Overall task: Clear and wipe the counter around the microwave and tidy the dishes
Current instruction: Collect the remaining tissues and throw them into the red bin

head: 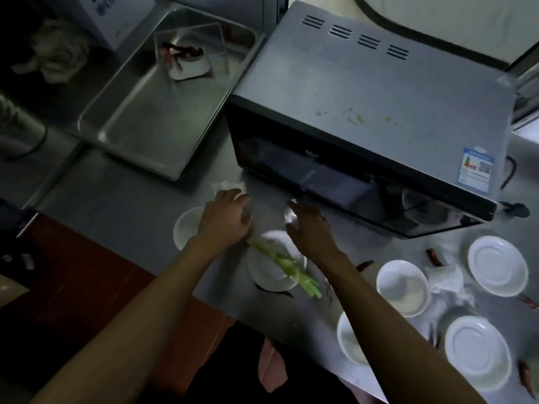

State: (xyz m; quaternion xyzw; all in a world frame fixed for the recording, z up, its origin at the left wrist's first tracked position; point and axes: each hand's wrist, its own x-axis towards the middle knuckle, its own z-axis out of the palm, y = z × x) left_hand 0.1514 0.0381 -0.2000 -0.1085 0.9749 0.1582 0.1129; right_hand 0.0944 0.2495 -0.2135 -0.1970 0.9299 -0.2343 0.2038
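A dark microwave (364,112) with green specks on its top stands on the steel counter (116,205). In front of its door, my left hand (224,217) curls over a white tissue (229,186) lying on the counter. My right hand (309,228) pinches a small crumpled tissue (288,214) just below the microwave door. Between my wrists sits a white plate (268,278) with green scallion stalks (285,263) across it. A white bowl (185,225) shows left of my left hand, partly hidden by it.
A steel tray (151,118) holding a clear container (189,51) with chili stands left of the microwave. To the right are white bowls (404,287), plates (497,265), another crumpled tissue (446,279) and scattered dried chilies (433,255). The counter's front edge runs under my forearms.
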